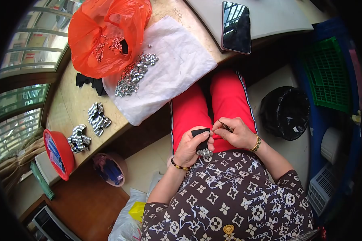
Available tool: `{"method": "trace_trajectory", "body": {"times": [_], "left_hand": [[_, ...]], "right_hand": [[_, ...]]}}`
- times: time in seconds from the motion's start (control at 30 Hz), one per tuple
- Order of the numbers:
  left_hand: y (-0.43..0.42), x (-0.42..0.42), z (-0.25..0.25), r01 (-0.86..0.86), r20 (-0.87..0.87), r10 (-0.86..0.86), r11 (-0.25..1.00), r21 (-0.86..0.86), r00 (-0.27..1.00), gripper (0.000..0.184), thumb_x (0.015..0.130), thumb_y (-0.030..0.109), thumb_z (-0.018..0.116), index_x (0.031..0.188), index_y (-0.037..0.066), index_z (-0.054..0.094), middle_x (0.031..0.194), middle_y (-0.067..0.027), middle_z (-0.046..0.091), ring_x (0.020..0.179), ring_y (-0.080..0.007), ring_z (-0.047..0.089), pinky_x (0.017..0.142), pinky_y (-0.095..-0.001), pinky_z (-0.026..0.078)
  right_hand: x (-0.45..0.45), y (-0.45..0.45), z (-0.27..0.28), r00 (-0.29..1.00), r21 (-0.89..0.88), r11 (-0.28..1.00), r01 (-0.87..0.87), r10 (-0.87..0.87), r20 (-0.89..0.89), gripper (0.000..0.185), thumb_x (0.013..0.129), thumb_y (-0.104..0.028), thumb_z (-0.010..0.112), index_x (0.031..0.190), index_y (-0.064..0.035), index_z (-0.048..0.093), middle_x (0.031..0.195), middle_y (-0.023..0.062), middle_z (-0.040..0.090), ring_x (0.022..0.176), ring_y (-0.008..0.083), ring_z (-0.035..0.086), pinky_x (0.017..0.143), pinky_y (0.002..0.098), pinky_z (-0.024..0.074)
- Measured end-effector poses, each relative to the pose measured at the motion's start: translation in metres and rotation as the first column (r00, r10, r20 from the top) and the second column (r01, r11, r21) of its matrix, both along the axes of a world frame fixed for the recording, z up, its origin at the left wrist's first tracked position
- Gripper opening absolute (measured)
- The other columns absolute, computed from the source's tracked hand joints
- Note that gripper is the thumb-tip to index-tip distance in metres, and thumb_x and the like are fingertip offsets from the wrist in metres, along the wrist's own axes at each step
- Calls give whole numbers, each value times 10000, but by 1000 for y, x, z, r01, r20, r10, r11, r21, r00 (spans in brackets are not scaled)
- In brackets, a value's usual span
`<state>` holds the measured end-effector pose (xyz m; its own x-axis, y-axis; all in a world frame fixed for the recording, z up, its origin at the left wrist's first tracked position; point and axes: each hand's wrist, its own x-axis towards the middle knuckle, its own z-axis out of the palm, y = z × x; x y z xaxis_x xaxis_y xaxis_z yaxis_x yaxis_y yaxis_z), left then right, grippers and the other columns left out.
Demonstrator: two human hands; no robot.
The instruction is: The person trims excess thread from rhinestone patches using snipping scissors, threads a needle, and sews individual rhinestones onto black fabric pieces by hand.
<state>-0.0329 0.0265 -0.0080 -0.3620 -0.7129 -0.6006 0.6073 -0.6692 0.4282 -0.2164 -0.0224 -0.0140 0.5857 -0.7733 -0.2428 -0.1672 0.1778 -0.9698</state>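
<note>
Above my lap, my left hand [190,148] pinches a black fabric strip [199,135], its lower end covered with clustered silver rhinestones [205,152]. Close beside it, my right hand [236,134] is closed around a small dark metal tool [226,127] with a goldish edge; its exact kind is too small to tell. The fingertips of the right hand are near the strip's right edge, and any thread or needle there cannot be made out. On the table, a pile of loose silver rhinestones [133,78] lies on a white cloth [177,60].
An orange plastic bag [82,52] with rhinestones stands on the table. Rhinestone-covered pieces [97,119] and a red bowl [70,162] sit to the left. A phone [236,28] lies at top right. A black-lined bin [283,114] is on the floor at right.
</note>
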Motion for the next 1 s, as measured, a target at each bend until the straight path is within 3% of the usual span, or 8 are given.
{"method": "trace_trajectory", "body": {"times": [0.5,0.67,1.0], "left_hand": [[2,1,-4,17,-131,-14,1000,21,991,111,853,67,522,921,-12,561,746,-95,600,579,-163,583,554,-216,472],[3,1,-3,17,-39,-17,1000,6,999,111,854,68,524,920,-13,561,735,-91,601,568,-160,583,545,-213,471],[2,-1,-1,6,-26,-6,1000,10,1000,108,846,50,505,906,-21,559,719,-108,597,543,-178,578,539,-235,478]], "right_hand": [[-1,-2,-4,995,16,999,-48,46,92,75,805,-1,547,814,-40,610,642,-6,553,506,80,391,480,207,331],[0,0,-7,995,16,998,-54,52,81,74,813,-6,546,831,-38,610,653,-4,559,510,82,396,485,208,335],[-2,1,-9,993,2,999,-49,48,109,93,821,18,528,821,-32,606,685,-4,592,510,64,394,485,191,327]]}}
